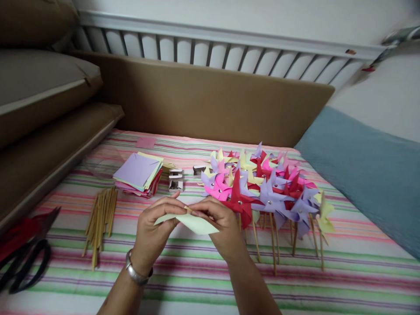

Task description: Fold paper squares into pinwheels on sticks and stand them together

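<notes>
Near the middle of the view, my left hand (160, 223) and my right hand (218, 218) meet over a pale green paper pinwheel (197, 224), its paper curling below the fingers. Both hands pinch it closed, thumbs and fingertips close together. Between the fingertips shows a small piece of wooden stick (188, 208); the rest of it is hidden. Just beyond my hands stand small white boxes, one (176, 180) with metal bits inside and another (198, 171) lying open. Many finished paper pinwheels (241, 201) on sticks lie right beside my right hand.
On the left are a stack of coloured paper squares (136, 168), a pile of wooden sticks (100, 214) and scissors (29, 258) with dark handles. A pink square (146, 142) lies farther back on the striped cloth (183, 284). Brown cushions (49, 144) and a brown panel (210, 105) border the surface.
</notes>
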The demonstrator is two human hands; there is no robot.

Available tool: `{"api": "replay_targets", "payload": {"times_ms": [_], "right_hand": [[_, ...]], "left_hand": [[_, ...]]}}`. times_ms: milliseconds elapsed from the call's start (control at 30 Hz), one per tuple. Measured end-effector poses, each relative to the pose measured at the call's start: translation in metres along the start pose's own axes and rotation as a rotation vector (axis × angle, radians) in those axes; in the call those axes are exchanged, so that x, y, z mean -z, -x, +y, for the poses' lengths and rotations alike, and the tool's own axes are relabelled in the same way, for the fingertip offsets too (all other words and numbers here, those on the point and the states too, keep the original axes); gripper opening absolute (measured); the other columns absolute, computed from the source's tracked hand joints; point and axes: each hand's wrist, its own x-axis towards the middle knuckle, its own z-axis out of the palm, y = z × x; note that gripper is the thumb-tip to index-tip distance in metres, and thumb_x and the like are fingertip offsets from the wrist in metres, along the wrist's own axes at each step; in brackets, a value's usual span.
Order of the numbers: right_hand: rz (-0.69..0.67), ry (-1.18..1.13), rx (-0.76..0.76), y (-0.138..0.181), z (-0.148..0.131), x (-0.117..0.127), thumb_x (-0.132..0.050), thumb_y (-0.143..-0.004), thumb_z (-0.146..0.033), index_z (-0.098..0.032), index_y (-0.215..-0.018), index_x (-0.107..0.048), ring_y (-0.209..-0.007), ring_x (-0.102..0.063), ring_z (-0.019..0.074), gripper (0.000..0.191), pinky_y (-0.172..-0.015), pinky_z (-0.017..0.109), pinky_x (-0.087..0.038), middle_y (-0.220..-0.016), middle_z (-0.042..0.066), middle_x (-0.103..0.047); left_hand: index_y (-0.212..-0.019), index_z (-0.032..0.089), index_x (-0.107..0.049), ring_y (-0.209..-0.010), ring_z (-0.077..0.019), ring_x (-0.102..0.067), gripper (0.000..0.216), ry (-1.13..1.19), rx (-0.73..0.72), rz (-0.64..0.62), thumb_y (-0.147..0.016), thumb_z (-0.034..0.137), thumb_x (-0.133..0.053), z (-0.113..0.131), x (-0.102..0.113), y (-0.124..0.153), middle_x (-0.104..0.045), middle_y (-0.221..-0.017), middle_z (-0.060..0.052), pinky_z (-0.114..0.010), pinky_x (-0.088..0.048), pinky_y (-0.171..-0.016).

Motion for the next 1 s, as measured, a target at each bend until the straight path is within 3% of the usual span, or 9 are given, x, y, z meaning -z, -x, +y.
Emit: {"api": "replay_targets", "payload": {"times_ms": [1000], "right_hand": [[-0.014, 0.013, -0.009, -0.0001, 0.0015, -0.0006, -0.063, -0.079, -0.025, -0.026, -0.084, -0.073, -0.072, -0.058, 0.0151, 0.012, -0.063, 0.026, -0.043, -0.073, 0.002, -0.064]], "left_hand": [[-0.079, 0.023, -0.07, -0.077, -0.015, -0.063, 0.012, 0.01, 0.022, -0.009, -0.075, 0.014, -0.065, -0.0001, 0.0027, 0.0001, -0.069, -0.08, 0.0, -0.048, -0.039, -0.102]]}}
